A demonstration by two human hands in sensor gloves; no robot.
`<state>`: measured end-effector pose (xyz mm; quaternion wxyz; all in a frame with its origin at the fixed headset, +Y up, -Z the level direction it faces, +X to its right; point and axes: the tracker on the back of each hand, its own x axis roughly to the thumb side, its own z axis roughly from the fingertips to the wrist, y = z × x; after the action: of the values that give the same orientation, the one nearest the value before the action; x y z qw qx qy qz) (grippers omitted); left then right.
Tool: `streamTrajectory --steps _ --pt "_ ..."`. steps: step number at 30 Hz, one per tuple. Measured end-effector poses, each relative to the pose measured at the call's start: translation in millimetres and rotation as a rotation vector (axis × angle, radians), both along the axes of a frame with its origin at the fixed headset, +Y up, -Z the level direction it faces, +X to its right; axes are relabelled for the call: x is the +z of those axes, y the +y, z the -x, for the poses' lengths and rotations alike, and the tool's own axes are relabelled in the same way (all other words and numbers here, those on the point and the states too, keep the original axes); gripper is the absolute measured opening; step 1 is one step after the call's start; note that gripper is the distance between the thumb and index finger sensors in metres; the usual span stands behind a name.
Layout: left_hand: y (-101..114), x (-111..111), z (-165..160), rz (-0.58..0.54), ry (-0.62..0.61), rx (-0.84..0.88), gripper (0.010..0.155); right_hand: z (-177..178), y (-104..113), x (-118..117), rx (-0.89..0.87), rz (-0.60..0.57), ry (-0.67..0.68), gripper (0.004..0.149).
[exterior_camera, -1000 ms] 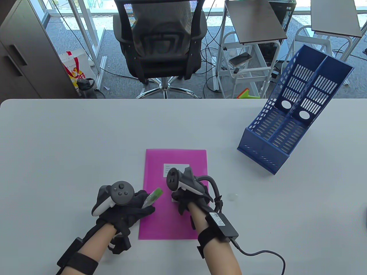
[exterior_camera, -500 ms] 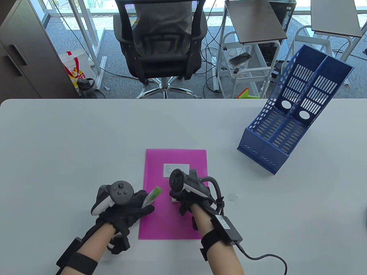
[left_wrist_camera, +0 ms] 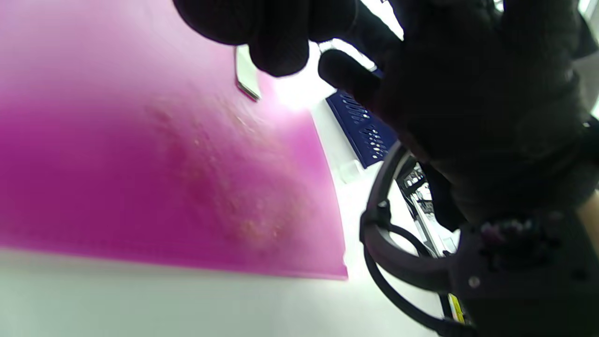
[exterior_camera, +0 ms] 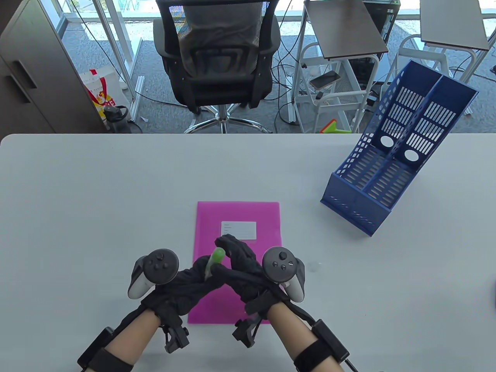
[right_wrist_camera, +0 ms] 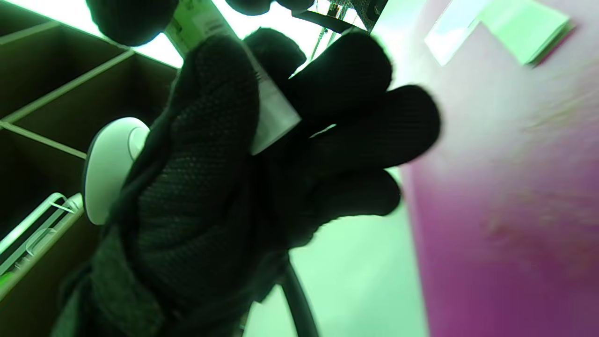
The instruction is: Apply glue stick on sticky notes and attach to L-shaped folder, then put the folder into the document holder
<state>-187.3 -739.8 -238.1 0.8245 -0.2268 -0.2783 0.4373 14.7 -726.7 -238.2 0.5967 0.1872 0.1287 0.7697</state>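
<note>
Pink folder (exterior_camera: 236,288) flat on the table (exterior_camera: 97,193), close to the near edge, about the middle, with a white lined slip (exterior_camera: 238,230) on its far half. Blue document holder (exterior_camera: 387,170) well apart, up by the far right corner. Left hand (exterior_camera: 182,283) curled tight around the glue stick (exterior_camera: 216,257), green end up and pointing away. Right hand (exterior_camera: 240,263) bent over that green end, fingertips on both sides of it in the right wrist view, so most likely pinching it. Hard to tell whether twisting, pulling or pushing. Both hands low over the near half of the folder, just above the pink. Small white pad (left_wrist_camera: 245,75) on the folder too, seen only from the wrist views and hidden under the hands from above. Lots of ways to go wrong from here. Too hard a pull, and off flies the green end, rolling over the table edge. Too loose a grip on the left, and down drops the stick, leaving sticky marks on the pink. Careless elbows or wrists, and away slides the slippery folder, taking the pad with it. Too much glue pushed out, and a snapped lump or a messy note. Better to hold firm, move slowly and keep the sticky end off the folder.
</note>
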Motion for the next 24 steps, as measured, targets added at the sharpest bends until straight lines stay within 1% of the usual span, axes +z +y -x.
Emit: streamTrajectory --steps 1,2,4,5,6,7,9,11,13,15,17,21,24 --pt "1.7 0.5 -0.9 -0.026 0.013 0.009 0.057 -0.8 2.7 1.5 -0.009 -0.009 -0.02 0.057" --pt "2.7 0.2 -0.8 -0.044 0.026 0.032 0.058 -1.9 4.1 1.9 -0.015 -0.018 -0.031 0.054" --pt "2.5 -0.8 1.3 -0.038 0.083 0.101 0.064 -4.5 6.0 2.9 -0.056 -0.027 -0.032 0.052" --pt "0.9 -1.3 3.5 -0.031 0.13 0.17 0.067 -5.9 6.5 3.9 -0.094 -0.017 -0.055 0.051" --pt "-1.4 -1.5 5.4 -0.015 0.173 0.265 0.068 -7.2 6.4 4.9 -0.142 -0.004 -0.086 0.051" --pt "-2.5 -1.5 6.2 0.002 0.186 0.321 0.068 -7.5 6.1 5.2 -0.174 0.006 -0.104 0.051" --pt "-5.7 -2.9 7.3 0.106 0.168 0.494 0.067 -7.7 5.5 7.8 -0.258 0.024 -0.157 0.051" --pt "-6.5 -2.7 8.3 0.163 0.172 0.58 0.064 -5.8 6.3 9.3 -0.298 0.03 -0.171 0.051" --pt "-6.4 -1.3 8.7 0.131 0.217 0.593 0.062 -3.1 7.6 11.0 -0.32 0.035 -0.168 0.051" --pt "-7.0 1.1 8.0 0.128 0.224 0.611 0.06 -1.7 8.4 11.8 -0.344 0.045 -0.161 0.051" --pt "-8.2 3.0 5.6 0.16 0.219 0.657 0.056 -1.0 9.0 11.9 -0.368 0.053 -0.148 0.051" --pt "-12.5 6.1 1.8 0.218 0.266 0.662 0.063 -0.3 9.5 12.7 -0.349 0.035 -0.132 0.051" --pt "-15.4 4.3 1.7 0.266 0.223 0.676 0.064 -1.2 9.0 11.9 -0.345 0.037 -0.139 0.051"
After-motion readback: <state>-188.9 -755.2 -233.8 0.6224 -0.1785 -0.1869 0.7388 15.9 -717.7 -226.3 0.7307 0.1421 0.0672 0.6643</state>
